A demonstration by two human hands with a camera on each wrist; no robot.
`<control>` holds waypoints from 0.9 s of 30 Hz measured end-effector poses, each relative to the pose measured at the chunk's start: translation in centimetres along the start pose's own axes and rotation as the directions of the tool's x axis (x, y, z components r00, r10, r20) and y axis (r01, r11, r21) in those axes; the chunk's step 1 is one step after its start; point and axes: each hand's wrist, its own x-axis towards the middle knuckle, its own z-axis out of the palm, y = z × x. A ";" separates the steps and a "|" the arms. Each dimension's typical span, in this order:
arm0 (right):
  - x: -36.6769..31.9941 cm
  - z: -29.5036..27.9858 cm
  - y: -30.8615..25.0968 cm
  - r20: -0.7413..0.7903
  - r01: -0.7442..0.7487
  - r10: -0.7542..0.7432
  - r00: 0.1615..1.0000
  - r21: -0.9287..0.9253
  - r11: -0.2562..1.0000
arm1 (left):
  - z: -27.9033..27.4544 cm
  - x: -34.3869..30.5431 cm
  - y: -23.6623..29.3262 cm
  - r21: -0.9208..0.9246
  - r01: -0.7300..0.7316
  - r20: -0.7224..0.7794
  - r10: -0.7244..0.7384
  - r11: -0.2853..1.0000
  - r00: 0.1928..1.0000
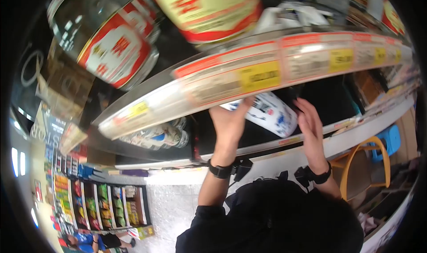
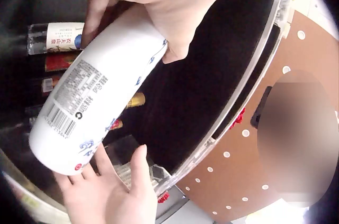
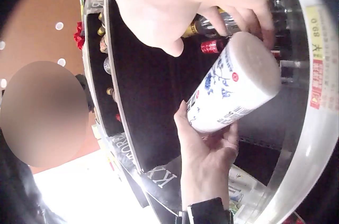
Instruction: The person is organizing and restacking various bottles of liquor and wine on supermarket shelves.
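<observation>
A white bottle (image 1: 276, 114) with blue floral patterns and printed text lies tilted under the shelf's price strip. My left hand (image 1: 227, 125) grips it round its upper end, thumb on one side and fingers on the other. In the left wrist view the bottle (image 2: 95, 97) shows a barcode and its rounded base. My right hand (image 1: 310, 125) is beside the base with fingers extended, and the left wrist view shows this right hand (image 2: 111, 195) with its fingers spread below the bottle. The right wrist view has the base of the bottle (image 3: 251, 68) near my right fingers.
Price labels (image 1: 260, 75) run along the shelf edge just above my hands. Large clear jugs with red labels (image 1: 116, 53) stand on the upper shelf. Other bottles (image 2: 63, 38) lie deeper in the dark shelf. A wooden chair (image 1: 364, 164) stands at the right, and a person (image 1: 95, 242) is at lower left.
</observation>
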 end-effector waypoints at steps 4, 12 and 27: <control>-3.8 1.0 -0.3 -0.037 -0.025 0.023 0.999 -0.063 0.998 | -1.1 -1.4 0.8 -0.116 0.070 0.142 -0.053 0.991 0.988; -13.0 4.0 2.0 -0.103 -0.202 0.214 0.971 0.119 0.972 | -5.7 -4.7 0.8 -0.145 0.188 0.486 -0.095 0.971 0.869; -29.2 4.0 11.5 -0.431 0.130 -0.243 0.869 -0.274 0.953 | -9.6 -14.5 2.1 -0.095 0.064 0.757 0.031 0.993 0.652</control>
